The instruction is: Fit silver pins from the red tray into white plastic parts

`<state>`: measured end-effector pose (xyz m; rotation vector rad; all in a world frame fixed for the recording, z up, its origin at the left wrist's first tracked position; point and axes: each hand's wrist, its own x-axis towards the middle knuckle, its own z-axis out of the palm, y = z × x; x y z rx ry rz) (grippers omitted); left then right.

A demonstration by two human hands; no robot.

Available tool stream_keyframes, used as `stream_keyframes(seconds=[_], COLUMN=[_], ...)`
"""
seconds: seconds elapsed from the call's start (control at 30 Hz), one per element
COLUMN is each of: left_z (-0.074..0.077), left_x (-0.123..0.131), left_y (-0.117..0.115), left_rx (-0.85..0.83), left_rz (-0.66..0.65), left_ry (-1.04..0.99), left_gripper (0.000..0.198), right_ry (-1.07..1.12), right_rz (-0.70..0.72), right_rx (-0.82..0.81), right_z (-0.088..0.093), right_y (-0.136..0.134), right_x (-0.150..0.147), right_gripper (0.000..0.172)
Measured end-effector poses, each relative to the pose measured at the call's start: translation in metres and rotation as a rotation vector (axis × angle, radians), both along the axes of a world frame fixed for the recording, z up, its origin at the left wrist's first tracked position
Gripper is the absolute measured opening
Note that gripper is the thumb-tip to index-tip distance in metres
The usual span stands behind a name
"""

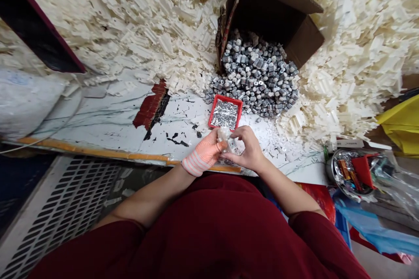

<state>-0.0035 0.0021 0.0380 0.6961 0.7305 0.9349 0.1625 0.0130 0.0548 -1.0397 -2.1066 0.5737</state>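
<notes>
Your left hand (205,153), in an orange-and-white striped glove, is gripping a pale plastic piece (224,134), its thumb and fingers closing around it. You are holding that piece in front of your body, just over the near edge of a red tray (212,111). Your bare right hand (249,150) is curving in from the other side, thumb and index finger bending toward the piece with a narrow space between them; whether they are pinching something small, you cannot tell from here. Thin metal pins (225,114) are filling the tray, which is sitting on the white tabletop (111,111). Just behind it, small grey-and-white parts (258,79) are spilling from a cardboard box (305,42) lying on its side. Loose cream plastic pieces (140,22) are heaping up on both sides of the box, and a dark red patch (147,108) is showing on the tabletop, left of the tray.
</notes>
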Motion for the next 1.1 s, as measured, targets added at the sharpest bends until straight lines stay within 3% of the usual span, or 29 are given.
stream_keyframes(seconds=[0.13,0.27,0.53,0.77,0.9,1.1], left_z=[0.0,0.001,0.005,0.005,0.006,0.016], left_x=[-0.001,0.0,0.007,0.01,0.013,0.013], left_y=[-0.006,-0.007,0.006,0.002,-0.003,-0.013], left_rx=[0.002,-0.054,-0.33,-0.304,-0.223,-0.165], left_rz=[0.004,-0.006,0.009,-0.02,0.014,0.069], left_ry=[-0.014,-0.085,-0.277,-0.262,-0.255,-0.24], left_gripper=[0.053,0.044,0.041,0.041,0.05,0.049], right_ry=[0.046,0.1,0.302,0.176,0.137,0.146], right_rz=[0.008,-0.005,-0.225,-0.27,-0.307,-0.3], right_rx=[0.009,-0.022,-0.147,-0.14,-0.013,0.102], right_z=[-0.001,-0.002,-0.004,-0.005,-0.006,-0.006], right_y=[-0.006,-0.009,0.002,-0.001,-0.007,-0.018], right_x=[-0.009,-0.012,-0.015,-0.023,-0.027,-0.027], right_gripper=[0.029,0.03,0.039,0.038,0.031,0.022])
